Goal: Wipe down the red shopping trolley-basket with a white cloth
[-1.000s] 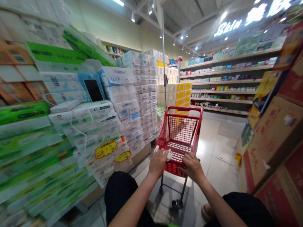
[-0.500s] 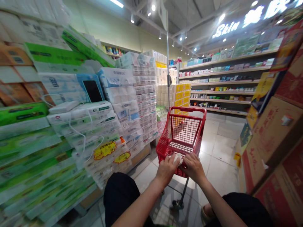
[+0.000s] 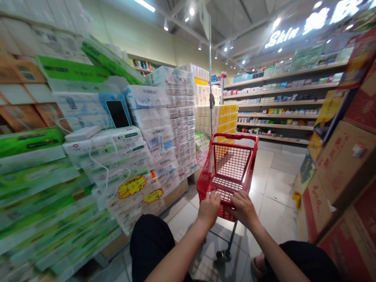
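Note:
A small red shopping cart (image 3: 232,164) stands on the tiled floor in front of me, its wire basket empty. My left hand (image 3: 209,206) is closed on the near rim of the cart, with a bit of white cloth or tissue (image 3: 214,193) showing under its fingers. My right hand (image 3: 244,207) is closed on the same rim, just to the right. A thin metal pole (image 3: 210,78) rises from the cart's far left side.
Stacked packs of tissue paper (image 3: 111,156) fill the left, with a phone (image 3: 118,113) and a white power bank (image 3: 82,133) with cable lying on them. Cardboard boxes (image 3: 343,164) line the right. Product shelves (image 3: 276,105) stand beyond the tiled aisle (image 3: 270,184).
The cart has swung slightly right and my left hand slid right along the rim towards my right hand, covering most of the white cloth.

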Demonstrator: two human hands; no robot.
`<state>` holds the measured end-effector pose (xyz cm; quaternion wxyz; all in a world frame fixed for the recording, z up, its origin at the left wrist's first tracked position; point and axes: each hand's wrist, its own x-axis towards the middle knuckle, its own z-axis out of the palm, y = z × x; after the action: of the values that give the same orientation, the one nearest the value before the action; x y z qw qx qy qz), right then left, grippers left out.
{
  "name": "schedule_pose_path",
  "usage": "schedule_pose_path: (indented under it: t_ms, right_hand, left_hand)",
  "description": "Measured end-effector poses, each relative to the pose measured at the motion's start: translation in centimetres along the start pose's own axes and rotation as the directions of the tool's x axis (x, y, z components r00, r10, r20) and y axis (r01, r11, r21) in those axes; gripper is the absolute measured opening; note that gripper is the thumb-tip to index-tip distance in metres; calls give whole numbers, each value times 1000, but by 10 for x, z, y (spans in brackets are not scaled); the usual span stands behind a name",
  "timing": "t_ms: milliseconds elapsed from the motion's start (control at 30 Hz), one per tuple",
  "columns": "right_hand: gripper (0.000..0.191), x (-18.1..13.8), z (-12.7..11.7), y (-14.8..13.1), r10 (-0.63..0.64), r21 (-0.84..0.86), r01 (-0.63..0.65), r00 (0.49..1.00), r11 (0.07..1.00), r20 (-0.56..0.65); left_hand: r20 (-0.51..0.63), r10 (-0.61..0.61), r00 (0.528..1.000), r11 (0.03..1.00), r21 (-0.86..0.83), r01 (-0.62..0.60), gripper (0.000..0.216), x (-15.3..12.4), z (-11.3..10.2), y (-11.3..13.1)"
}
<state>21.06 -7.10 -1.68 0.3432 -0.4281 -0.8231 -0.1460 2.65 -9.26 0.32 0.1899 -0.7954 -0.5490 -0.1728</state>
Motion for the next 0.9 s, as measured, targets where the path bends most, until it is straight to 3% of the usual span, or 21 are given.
schedule_pose_path:
  t_ms: [100,200,300,400,633,733,900]
  right_hand:
    - [11,-1,2,5,10,26,-10,1000,1000,-24]
    - [12,1,5,8,18,16,-17,999,1000,-38]
    - [11,4,5,8,9,-20,-10,999,1000,-39]
    - [9,6,3,7,-42,-39,42,999,998,2]
    - [19,4,-1,15,-90,-19,90,996,996,26]
    - [20,0,-5,21,-87,-12,88,995,996,43]
    - [22,-2,-22,30,-37,-36,41,994,999,98]
  left_hand:
    - [15,49,999,998,-26,-49,24,5,1,39]
    - [36,51,998,998,-41,-50,29,9,1,51]
    - [50,105,993,993,-61,-102,33,8,0,36]
    - [63,131,989,991,-49,-128,36,4,-2,5]
    - [77,11,997,1000,27,-13,48,1,-1,-69]
    - [61,-16,998,999,43,13,52,0,5,-72]
    - [-26,-38,999,995,95,40,44,-3,19,-39]
